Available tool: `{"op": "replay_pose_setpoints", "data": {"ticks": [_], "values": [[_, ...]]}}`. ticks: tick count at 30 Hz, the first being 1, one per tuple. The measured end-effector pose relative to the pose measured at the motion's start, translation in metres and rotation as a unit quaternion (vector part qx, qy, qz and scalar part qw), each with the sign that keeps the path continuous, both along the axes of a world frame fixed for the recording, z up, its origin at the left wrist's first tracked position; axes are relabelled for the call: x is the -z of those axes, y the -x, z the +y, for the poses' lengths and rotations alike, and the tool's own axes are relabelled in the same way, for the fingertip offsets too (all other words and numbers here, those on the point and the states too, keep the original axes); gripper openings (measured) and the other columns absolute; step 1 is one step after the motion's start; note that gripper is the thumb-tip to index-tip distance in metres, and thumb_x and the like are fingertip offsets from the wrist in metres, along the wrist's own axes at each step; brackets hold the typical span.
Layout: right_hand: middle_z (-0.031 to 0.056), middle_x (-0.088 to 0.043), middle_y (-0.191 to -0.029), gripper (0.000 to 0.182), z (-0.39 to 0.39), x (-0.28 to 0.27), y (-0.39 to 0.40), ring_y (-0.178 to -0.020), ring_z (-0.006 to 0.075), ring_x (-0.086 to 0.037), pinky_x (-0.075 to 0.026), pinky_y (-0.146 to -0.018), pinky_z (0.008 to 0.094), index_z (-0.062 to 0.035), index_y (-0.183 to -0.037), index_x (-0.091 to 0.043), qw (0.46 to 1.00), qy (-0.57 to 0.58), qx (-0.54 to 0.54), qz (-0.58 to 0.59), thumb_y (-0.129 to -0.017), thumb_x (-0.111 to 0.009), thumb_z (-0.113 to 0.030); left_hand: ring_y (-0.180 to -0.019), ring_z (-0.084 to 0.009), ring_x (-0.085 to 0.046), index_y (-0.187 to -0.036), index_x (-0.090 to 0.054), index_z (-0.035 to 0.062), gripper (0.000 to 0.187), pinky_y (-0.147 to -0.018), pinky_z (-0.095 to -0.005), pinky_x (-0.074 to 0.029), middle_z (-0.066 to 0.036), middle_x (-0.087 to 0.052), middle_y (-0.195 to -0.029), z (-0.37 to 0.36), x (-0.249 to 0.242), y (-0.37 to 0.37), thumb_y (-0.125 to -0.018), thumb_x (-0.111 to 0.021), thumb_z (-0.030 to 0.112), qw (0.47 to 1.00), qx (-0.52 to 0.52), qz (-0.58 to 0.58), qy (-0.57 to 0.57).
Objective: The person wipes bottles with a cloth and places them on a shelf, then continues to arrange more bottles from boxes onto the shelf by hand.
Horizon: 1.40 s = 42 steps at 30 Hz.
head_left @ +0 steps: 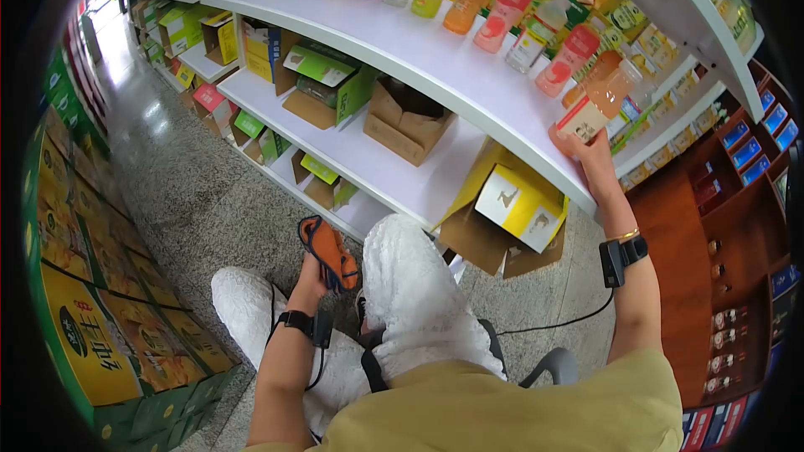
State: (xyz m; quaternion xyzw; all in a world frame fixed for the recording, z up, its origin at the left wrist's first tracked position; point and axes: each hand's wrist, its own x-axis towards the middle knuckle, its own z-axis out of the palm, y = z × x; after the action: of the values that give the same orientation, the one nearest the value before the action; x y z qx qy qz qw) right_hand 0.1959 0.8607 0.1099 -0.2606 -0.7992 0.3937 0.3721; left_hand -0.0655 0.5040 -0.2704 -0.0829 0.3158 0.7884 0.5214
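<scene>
Gripping the bottle (605,92) at its base, the right hand (586,149) held it tilted, neck running up-right beyond the fingers; left hand (308,274) hung far below, grip unclear.

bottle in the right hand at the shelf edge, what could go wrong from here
1. The right hand holds the bottle tilted at the very lip of the white shelf; set down that near the edge, it might tip off.
2. Other bottles stand close beside it, so a nudge could topple neighbours.
3. The person sits low and reaches up with one arm, while the left hand is down at the orange sandal, so balance may be shaky.
</scene>
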Motion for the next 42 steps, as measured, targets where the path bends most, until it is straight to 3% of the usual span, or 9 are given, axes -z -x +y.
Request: {"op": "replay_pose_setpoints", "data": {"ticks": [11,12,15,18,21,23,29,33,42], "values": [[0.0088,-0.060,-0.118,0.041,-0.002,0.008,-0.046,-0.109,0.0153,-0.057,-0.049,-0.095,0.0323,0.0026,-0.124,-0.052,0.992,0.020,0.123,0.030,-0.093,-0.072,-0.015,-0.078,-0.0360,-0.070,-0.109,-0.061,0.0142,0.052,-0.065,-0.0585,-0.057,-0.012,-0.068,-0.088,-0.013,0.046,0.004,-0.093,-0.056,0.064,0.989,0.018,-0.021,0.148],[0.0066,-0.059,-0.117,0.039,-0.008,0.010,-0.056,-0.106,0.0142,-0.056,-0.048,-0.094,0.0314,0.0013,-0.124,-0.052,0.981,-0.111,0.155,0.032,-0.094,-0.071,-0.015,-0.078,-0.0371,-0.070,-0.113,-0.060,0.0163,0.052,-0.064,-0.0592,-0.057,-0.014,-0.068,-0.088,-0.010,0.050,0.004,-0.094,-0.052,0.064,0.987,-0.028,0.028,0.157],[0.0056,-0.059,-0.117,0.033,-0.067,0.039,-0.077,-0.102,0.0128,-0.055,-0.047,-0.093,0.0296,0.0000,-0.126,-0.054,0.964,-0.231,0.121,0.062,-0.098,-0.066,-0.013,-0.079,-0.0269,-0.068,-0.127,-0.050,0.0221,0.033,-0.062,-0.0503,-0.061,-0.007,-0.064,-0.096,-0.014,0.018,0.002,-0.099,-0.061,0.035,0.986,-0.110,0.031,0.118],[0.0108,-0.060,-0.117,0.033,-0.171,0.102,-0.054,-0.108,0.0183,-0.059,-0.049,-0.097,0.0327,0.0035,-0.127,-0.054,0.976,0.047,0.031,-0.211,-0.099,-0.062,-0.011,-0.078,-0.0257,-0.068,-0.122,-0.054,0.0161,0.026,-0.063,-0.0479,-0.061,-0.007,-0.065,-0.095,-0.005,0.032,0.009,-0.098,-0.060,0.025,0.982,-0.169,0.035,0.075],[0.0144,-0.062,-0.120,0.032,-0.168,0.174,-0.043,-0.111,0.0239,-0.061,-0.050,-0.100,0.0384,0.0048,-0.126,-0.055,0.915,0.355,0.031,-0.191,-0.097,-0.060,-0.008,-0.077,-0.0229,-0.068,-0.119,-0.055,0.0115,0.023,-0.063,-0.0436,-0.060,-0.008,-0.066,-0.093,-0.003,0.031,0.011,-0.097,-0.060,0.016,0.977,-0.190,0.039,0.084],[0.0180,-0.061,-0.127,0.039,-0.112,0.214,-0.046,-0.117,0.0301,-0.060,-0.050,-0.103,0.0441,0.0079,-0.130,-0.053,0.669,0.718,0.158,0.106,-0.093,-0.057,-0.001,-0.078,-0.0221,-0.068,-0.121,-0.055,0.0108,0.025,-0.064,-0.0421,-0.059,-0.007,-0.066,-0.094,-0.003,0.026,0.010,-0.097,-0.060,0.016,0.975,-0.205,0.040,0.069],[0.0202,-0.062,-0.130,0.052,-0.050,0.199,-0.066,-0.124,0.0333,-0.058,-0.047,-0.107,0.0485,0.0081,-0.132,-0.053,0.742,0.608,0.029,0.281,-0.080,-0.050,0.010,-0.090,-0.0271,-0.067,-0.128,-0.054,0.0059,0.033,-0.073,-0.0404,-0.056,-0.013,-0.066,-0.107,0.004,0.040,0.014,-0.096,-0.052,0.009,0.970,-0.222,0.032,0.092],[0.0144,-0.058,-0.138,0.058,-0.058,0.167,-0.066,-0.127,0.0248,-0.056,-0.055,-0.096,0.0375,-0.0034,-0.140,-0.051,0.811,0.489,-0.023,0.321,-0.086,-0.046,0.018,-0.095,-0.0270,-0.067,-0.129,-0.055,0.0063,0.035,-0.077,-0.0404,-0.056,-0.013,-0.066,-0.112,0.002,0.036,0.016,-0.094,-0.053,0.008,0.964,-0.238,0.048,0.107],[0.0161,-0.037,-0.157,0.068,-0.062,0.126,-0.032,-0.138,0.0276,-0.047,-0.053,-0.101,0.0362,-0.0092,-0.153,-0.034,0.921,0.317,0.086,0.210,-0.089,-0.043,0.013,-0.091,-0.0266,-0.067,-0.128,-0.057,0.0059,0.035,-0.077,-0.0395,-0.056,-0.012,-0.066,-0.110,0.000,0.034,0.011,-0.094,-0.049,0.007,0.965,-0.234,0.064,0.100]]}}
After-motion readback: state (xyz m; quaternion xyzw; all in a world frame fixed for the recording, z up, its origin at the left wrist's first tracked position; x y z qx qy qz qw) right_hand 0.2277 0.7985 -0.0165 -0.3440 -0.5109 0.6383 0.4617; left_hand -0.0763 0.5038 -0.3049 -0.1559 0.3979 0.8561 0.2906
